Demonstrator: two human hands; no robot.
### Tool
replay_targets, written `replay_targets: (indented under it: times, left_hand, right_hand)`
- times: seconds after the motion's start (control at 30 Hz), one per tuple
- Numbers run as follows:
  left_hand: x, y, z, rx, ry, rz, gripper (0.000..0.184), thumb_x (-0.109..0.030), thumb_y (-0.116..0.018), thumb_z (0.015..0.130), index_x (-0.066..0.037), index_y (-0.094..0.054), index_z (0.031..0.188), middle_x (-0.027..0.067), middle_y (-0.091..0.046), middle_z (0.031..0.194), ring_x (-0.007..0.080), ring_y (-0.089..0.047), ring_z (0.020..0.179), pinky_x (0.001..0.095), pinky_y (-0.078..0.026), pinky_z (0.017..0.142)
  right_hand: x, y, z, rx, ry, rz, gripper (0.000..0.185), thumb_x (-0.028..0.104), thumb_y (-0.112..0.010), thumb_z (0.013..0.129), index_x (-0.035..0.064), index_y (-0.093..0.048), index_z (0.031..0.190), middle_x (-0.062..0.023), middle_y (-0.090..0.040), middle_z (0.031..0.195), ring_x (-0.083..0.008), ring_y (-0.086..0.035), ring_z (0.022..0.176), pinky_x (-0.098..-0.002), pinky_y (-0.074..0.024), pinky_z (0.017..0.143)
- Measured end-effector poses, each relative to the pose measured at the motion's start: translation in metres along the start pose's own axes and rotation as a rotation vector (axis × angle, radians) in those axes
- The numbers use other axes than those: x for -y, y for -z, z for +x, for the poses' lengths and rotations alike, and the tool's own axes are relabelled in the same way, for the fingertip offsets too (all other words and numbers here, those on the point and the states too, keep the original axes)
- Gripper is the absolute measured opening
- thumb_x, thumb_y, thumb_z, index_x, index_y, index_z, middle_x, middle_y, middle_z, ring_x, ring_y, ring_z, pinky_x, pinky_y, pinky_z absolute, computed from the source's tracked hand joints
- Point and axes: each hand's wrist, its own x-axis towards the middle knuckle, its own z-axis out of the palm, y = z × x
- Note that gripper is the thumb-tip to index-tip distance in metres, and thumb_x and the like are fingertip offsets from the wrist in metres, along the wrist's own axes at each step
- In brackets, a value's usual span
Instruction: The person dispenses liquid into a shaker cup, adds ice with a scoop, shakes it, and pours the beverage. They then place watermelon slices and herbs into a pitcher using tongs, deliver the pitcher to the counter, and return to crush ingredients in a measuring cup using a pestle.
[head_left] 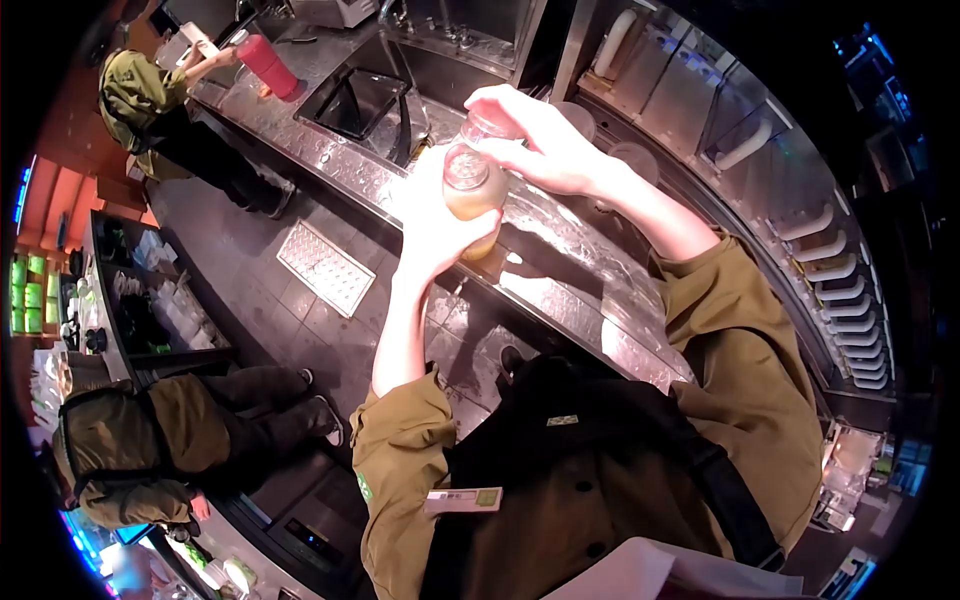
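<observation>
My left hand (437,222) is wrapped round a clear bottle-shaped shaker (468,205) with pale yellow contents, held above the steel counter's front edge. Its rounded clear top (467,168) faces up at me. Just beyond that top, the curved fingers of my right hand (540,140) hold a small clear cap (487,127). Strong light washes out parts of both hands, and I cannot tell whether the cap touches the shaker.
Behind the hands is a steel sink (430,80) with a black bin (352,102) in it. On the left, one co-worker (140,100) holds a red container (265,68); another (180,430) stands at the lower left. White handles (845,295) line the right side.
</observation>
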Motion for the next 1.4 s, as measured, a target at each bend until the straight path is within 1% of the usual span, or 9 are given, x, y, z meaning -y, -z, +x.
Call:
replay_targets:
  times: [0.4, 0.47, 0.6, 0.7, 0.8, 0.9, 1.03, 1.17, 1.4]
  left_hand:
    - [0.035, 0.002, -0.023, -0.137, -0.182, 0.070, 0.112, -0.037, -0.075, 0.061, -0.004, -0.001, 0.137, 0.0189, -0.018, 0.138, 0.0277, -0.025, 0.127, 0.0386, -0.026, 0.104]
    - [0.039, -0.019, -0.054, -0.561, 0.265, -0.690, 0.083, -0.046, -0.053, 0.081, -0.003, -0.008, 0.136, 0.0193, -0.018, 0.138, 0.0272, -0.025, 0.126, 0.0432, -0.027, 0.103]
    - [0.072, -0.064, -0.079, -0.487, 1.356, -2.005, 0.087, -0.056, -0.057, 0.074, -0.004, -0.020, 0.133, 0.0187, -0.028, 0.133, 0.0320, -0.031, 0.122, 0.0514, -0.029, 0.100]
    - [0.115, -0.082, -0.061, -0.192, 0.613, -1.750, 0.057, -0.050, -0.042, 0.084, -0.005, -0.042, 0.119, 0.0123, -0.049, 0.114, 0.0276, -0.050, 0.104, 0.0457, -0.042, 0.089]
    - [0.030, -0.036, -0.067, -0.258, 0.278, -1.508, 0.050, -0.043, -0.043, 0.085, -0.004, -0.043, 0.118, 0.0122, -0.051, 0.111, 0.0241, -0.051, 0.101, 0.0427, -0.043, 0.087]
    - [-0.048, -0.006, -0.061, -0.307, 0.071, -1.311, 0.043, -0.035, -0.044, 0.087, -0.003, -0.044, 0.116, 0.0121, -0.052, 0.107, 0.0206, -0.053, 0.097, 0.0397, -0.045, 0.085]
    - [-0.084, 0.001, -0.037, -0.609, 0.274, -0.716, 0.039, -0.027, -0.045, 0.088, -0.001, -0.044, 0.117, 0.0143, -0.054, 0.106, 0.0180, -0.055, 0.095, 0.0379, -0.046, 0.084]
    - [-0.084, -0.001, -0.054, -0.335, 0.013, -1.356, 0.046, -0.035, -0.042, 0.085, 0.004, -0.049, 0.109, 0.0147, -0.057, 0.096, 0.0223, -0.059, 0.085, 0.0330, -0.051, 0.072]
    - [-0.080, 0.022, -0.057, -0.458, 0.064, -1.047, 0.053, -0.040, -0.044, 0.083, 0.004, -0.047, 0.112, 0.0172, -0.057, 0.100, 0.0252, -0.059, 0.089, 0.0342, -0.050, 0.078]
  right_hand:
    - [0.000, -0.011, 0.041, 0.526, -0.352, 0.045, 0.054, 0.047, -0.054, 0.078, 0.0063, -0.052, 0.113, -0.0154, -0.054, 0.112, -0.0269, -0.054, 0.101, -0.0369, -0.0425, 0.089]
    - [0.001, -0.018, 0.039, 0.475, -0.463, 0.092, 0.068, 0.057, -0.055, 0.074, 0.0092, -0.046, 0.122, -0.0145, -0.047, 0.123, -0.0264, -0.046, 0.113, -0.0393, -0.0377, 0.094]
    - [0.014, -0.006, 0.025, 0.696, -0.962, 0.426, 0.089, 0.065, -0.056, 0.068, 0.0148, -0.026, 0.135, -0.0214, -0.020, 0.139, -0.0384, -0.025, 0.126, -0.0538, -0.0297, 0.097]
    - [0.028, -0.015, -0.042, 0.692, -0.720, 0.378, 0.098, 0.053, -0.067, 0.066, 0.0095, -0.017, 0.137, -0.0247, -0.018, 0.138, -0.0393, -0.025, 0.126, -0.0482, -0.0303, 0.099]
    - [0.048, -0.053, -0.158, 0.266, 0.096, -0.030, 0.090, 0.040, -0.073, 0.064, 0.0090, -0.025, 0.134, -0.0256, -0.030, 0.129, -0.0427, -0.036, 0.116, -0.0462, -0.0350, 0.095]
    - [0.060, -0.057, -0.194, 0.143, 0.270, 0.359, 0.093, 0.029, -0.079, 0.058, 0.0025, -0.028, 0.131, -0.0244, -0.032, 0.128, -0.0387, -0.037, 0.116, -0.0414, -0.0333, 0.096]
    - [0.081, -0.059, -0.183, 0.164, 0.066, 0.724, 0.088, 0.028, -0.074, 0.063, 0.0020, -0.026, 0.132, -0.0216, -0.035, 0.128, -0.0340, -0.039, 0.116, -0.0394, -0.0327, 0.097]
    - [0.098, -0.055, -0.195, 0.006, 0.229, 0.571, 0.087, 0.026, -0.074, 0.063, 0.0009, -0.026, 0.131, -0.0191, -0.038, 0.125, -0.0307, -0.041, 0.113, -0.0380, -0.0344, 0.095]
    - [0.116, -0.053, -0.176, -0.123, 0.347, 0.449, 0.086, 0.026, -0.074, 0.062, 0.0020, -0.028, 0.131, -0.0185, -0.040, 0.124, -0.0284, -0.042, 0.113, -0.0370, -0.0363, 0.094]
